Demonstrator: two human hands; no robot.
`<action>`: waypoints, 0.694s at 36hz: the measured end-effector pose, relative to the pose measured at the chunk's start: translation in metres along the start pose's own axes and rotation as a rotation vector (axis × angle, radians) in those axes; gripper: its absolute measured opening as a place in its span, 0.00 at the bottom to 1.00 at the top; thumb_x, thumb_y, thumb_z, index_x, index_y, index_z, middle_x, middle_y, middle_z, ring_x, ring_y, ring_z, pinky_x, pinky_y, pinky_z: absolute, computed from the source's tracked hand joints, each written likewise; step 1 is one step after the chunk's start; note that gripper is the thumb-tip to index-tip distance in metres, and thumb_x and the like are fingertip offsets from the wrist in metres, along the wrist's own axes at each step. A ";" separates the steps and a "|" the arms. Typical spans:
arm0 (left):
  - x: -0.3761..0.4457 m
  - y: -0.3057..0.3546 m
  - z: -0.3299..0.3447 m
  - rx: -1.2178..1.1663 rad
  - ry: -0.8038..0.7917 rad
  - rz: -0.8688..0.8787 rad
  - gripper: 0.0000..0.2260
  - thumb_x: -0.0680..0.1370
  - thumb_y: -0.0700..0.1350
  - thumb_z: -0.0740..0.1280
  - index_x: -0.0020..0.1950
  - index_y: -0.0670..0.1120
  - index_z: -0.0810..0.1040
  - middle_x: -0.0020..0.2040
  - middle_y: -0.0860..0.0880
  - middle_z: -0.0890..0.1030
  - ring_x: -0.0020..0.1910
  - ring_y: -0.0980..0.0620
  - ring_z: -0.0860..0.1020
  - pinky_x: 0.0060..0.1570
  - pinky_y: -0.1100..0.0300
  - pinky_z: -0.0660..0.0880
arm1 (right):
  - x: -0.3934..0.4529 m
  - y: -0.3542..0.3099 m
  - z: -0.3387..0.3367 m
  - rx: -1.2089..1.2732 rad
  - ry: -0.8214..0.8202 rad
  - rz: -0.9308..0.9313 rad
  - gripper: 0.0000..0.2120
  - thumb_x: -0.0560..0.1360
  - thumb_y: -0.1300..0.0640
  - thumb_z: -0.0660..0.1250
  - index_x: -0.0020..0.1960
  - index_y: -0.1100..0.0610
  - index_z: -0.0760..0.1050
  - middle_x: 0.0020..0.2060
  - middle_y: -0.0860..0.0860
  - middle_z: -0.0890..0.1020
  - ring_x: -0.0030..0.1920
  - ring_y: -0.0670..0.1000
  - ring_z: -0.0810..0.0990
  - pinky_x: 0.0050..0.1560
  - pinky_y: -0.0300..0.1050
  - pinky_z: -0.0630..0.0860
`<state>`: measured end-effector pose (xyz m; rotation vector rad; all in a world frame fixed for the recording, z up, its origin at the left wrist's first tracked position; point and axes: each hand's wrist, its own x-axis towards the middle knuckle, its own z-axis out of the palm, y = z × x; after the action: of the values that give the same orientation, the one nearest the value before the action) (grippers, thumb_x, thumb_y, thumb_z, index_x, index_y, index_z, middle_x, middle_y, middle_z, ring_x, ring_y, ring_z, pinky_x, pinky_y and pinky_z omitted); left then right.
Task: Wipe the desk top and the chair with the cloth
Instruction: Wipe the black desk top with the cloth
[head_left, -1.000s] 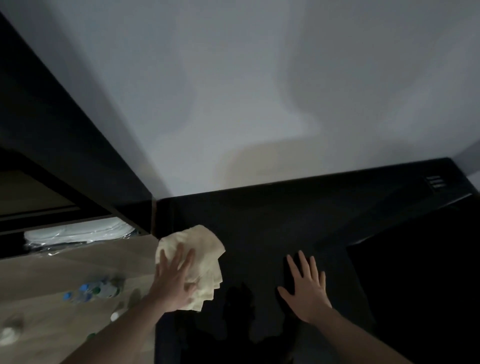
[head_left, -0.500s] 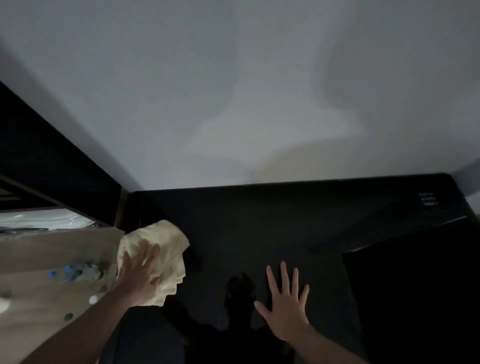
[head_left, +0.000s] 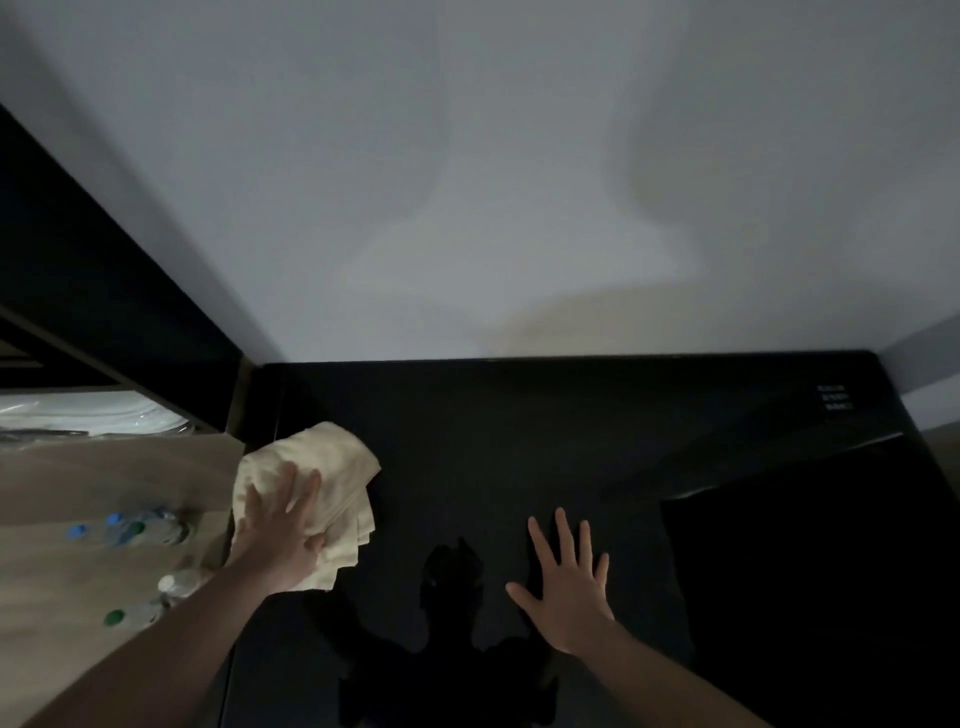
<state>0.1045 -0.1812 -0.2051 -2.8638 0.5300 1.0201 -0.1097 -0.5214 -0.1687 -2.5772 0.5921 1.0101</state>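
- Two bare hands work a dark counter (head_left: 519, 441) that runs along a pale wall (head_left: 467, 182) in dim light.
- Left hand (head_left: 283, 535) presses flat on a folded cream cloth (head_left: 324, 467) at the counter's left end, close to its back corner; the fingers lie spread over the fabric with the thumb hooked at its edge, a grip pressing down on the cloth rather than lifting it.
- Right hand (head_left: 569, 587) rests palm-down on the bare surface, fingers apart, holding nothing, well apart from the cloth and seemingly bracing the person.
- Left of the counter, lower down, a wooden floor (head_left: 78, 571) carries a cluster of bottles (head_left: 130, 527) with blue and green caps.
- Wiping of the counter looks to be under way at its left end; the glossy black top shows no streaks, so how much is already clean cannot be told.
- Ground to the right, as far as the small markings (head_left: 834, 397) near the far corner, likely remains.
- No chair is in view, so that half of the job appears still ahead.
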 end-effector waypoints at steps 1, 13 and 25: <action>0.003 -0.004 0.003 -0.004 0.002 -0.005 0.37 0.79 0.63 0.52 0.82 0.56 0.38 0.81 0.43 0.33 0.79 0.30 0.39 0.75 0.31 0.51 | -0.001 0.002 -0.003 0.009 0.004 -0.007 0.42 0.79 0.30 0.53 0.80 0.42 0.31 0.78 0.49 0.28 0.78 0.61 0.29 0.77 0.68 0.42; -0.002 0.053 -0.004 -0.088 0.045 -0.091 0.34 0.80 0.52 0.60 0.79 0.57 0.43 0.81 0.48 0.39 0.78 0.30 0.51 0.66 0.35 0.70 | -0.009 0.078 -0.013 -0.048 0.075 -0.043 0.39 0.81 0.33 0.53 0.81 0.43 0.34 0.79 0.48 0.31 0.79 0.60 0.32 0.78 0.65 0.41; -0.010 0.236 -0.007 -0.156 0.031 -0.116 0.30 0.82 0.51 0.62 0.77 0.61 0.46 0.80 0.53 0.38 0.78 0.30 0.47 0.66 0.35 0.69 | 0.001 0.196 -0.033 -0.044 0.126 -0.114 0.44 0.78 0.31 0.58 0.81 0.42 0.33 0.79 0.49 0.30 0.79 0.59 0.31 0.79 0.63 0.41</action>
<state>0.0220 -0.4014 -0.1785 -3.0086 0.2934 1.0437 -0.1846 -0.7060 -0.1724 -2.6941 0.4519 0.8386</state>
